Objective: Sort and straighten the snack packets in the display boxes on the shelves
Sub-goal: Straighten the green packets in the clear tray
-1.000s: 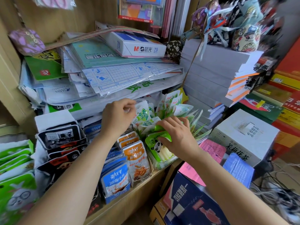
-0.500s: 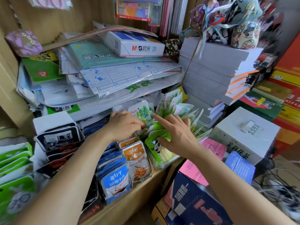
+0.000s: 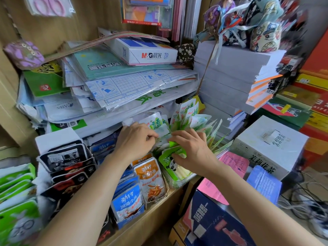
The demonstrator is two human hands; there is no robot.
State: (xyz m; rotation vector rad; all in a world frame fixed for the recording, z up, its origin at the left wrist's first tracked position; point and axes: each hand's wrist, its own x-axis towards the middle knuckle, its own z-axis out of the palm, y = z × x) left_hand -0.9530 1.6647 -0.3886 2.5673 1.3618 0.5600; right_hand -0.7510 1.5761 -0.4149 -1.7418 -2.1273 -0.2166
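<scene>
View of a wooden shelf (image 3: pixel 142 226) carrying rows of snack packets in display boxes. Both hands work at the right end of the shelf, close together but not touching.

Left hand (image 3: pixel 136 139): the fingers are curled, with thumb and fingertips pinching the lower edge of a pale green packet (image 3: pixel 156 124) that stands upright at the back of the row.

Right hand (image 3: pixel 193 151): the fingers are bent over the tops of the front packets, and the thumb lies on the panda packet (image 3: pixel 170 165), whose bright green top is gripped between thumb and fingers. This packet leans forward at the front of a clear display box (image 3: pixel 179 182).

Behind both hands, the green-and-white packets (image 3: pixel 188 110) fan out unevenly, some upright and some tilted to the right.

Left of the clear box, in order: orange packets (image 3: pixel 150 176), blue packets (image 3: pixel 126 201), black packets (image 3: pixel 65 160) and green packets (image 3: pixel 16 183).

Above the snacks lie stacked plastic-wrapped sheets and a white M&G box (image 3: pixel 149 52). A stack of white paper (image 3: pixel 230 73) stands to the right, and a white carton (image 3: pixel 269 144) and a dark blue carton (image 3: pixel 213 219) sit lower right.
</scene>
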